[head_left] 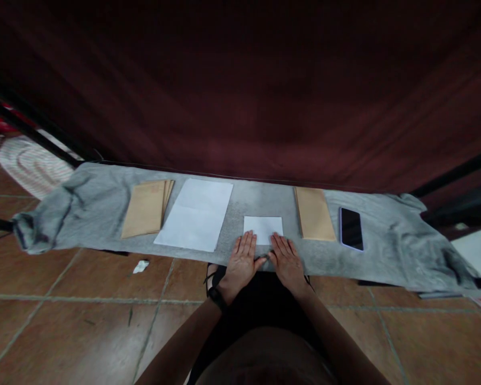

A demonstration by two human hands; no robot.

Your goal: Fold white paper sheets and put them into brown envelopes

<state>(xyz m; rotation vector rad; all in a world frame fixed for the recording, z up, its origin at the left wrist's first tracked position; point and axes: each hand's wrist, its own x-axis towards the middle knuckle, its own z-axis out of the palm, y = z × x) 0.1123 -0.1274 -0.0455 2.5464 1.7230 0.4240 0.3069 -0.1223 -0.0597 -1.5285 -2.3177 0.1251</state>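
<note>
My left hand [241, 261] and my right hand [285, 259] lie flat side by side on the near edge of a small folded white paper [263, 227]. The fingers of both are stretched out and point away from me, and they hold nothing. The paper rests on a grey cloth [100, 200] that covers a low narrow table. A black band sits on my left wrist.
Left of the folded paper lie a stack of white sheets [196, 214] and a stack of brown envelopes [146, 207]. To the right are another brown envelope stack [314, 213] and a dark phone [351, 228]. A dark red curtain [240, 91] hangs behind. A paper scrap [140, 266] lies on the tiled floor.
</note>
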